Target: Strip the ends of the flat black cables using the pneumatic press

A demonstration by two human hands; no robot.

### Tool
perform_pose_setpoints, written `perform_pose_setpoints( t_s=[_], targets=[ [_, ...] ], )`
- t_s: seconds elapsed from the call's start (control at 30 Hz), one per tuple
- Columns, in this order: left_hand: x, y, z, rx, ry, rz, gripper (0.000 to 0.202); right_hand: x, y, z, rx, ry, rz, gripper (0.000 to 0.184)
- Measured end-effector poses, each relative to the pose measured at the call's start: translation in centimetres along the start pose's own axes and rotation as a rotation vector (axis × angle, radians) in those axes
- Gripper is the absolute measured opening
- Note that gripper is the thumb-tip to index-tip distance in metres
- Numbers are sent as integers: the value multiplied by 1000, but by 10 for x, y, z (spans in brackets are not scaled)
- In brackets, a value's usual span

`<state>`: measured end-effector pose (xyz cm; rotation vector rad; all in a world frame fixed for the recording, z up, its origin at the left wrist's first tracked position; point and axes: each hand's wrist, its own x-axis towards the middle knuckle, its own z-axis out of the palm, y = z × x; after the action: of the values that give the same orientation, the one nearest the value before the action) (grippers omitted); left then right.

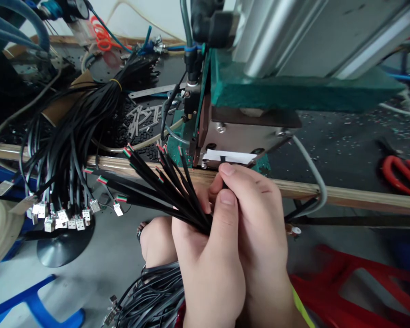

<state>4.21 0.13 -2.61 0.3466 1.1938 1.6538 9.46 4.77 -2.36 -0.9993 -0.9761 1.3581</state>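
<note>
Cables [172,196] fan from clasping left hand [208,259]; right hand [264,218] pinches one at press [248,130] just ahead; USB bundle [77,132] hangs off table [348,193], left of both.

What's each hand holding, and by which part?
Left hand: a bundle of black cables, gripped below the fanned wire ends. Right hand: seemingly pinching one black cable close to the machine; exact contact hidden.

Workshop: bench-mounted press [276,93], bundled cables [78,132]
</note>
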Motion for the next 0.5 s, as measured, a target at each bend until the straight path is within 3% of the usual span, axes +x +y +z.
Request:
perform_pose_setpoints(
  t_s=[0.27,0.4,0.5],
  targets=[
    [0,0,4,-47,64,-36,48,3,13,-2,86,-18,27,42],
    [0,8,5,-88,10,-25,56,1,14,-1,61,-34,29,43],
    [-2,10,3,-98,1,-23,51,-2,10,1,36,-49,-11,41]
  ],
)
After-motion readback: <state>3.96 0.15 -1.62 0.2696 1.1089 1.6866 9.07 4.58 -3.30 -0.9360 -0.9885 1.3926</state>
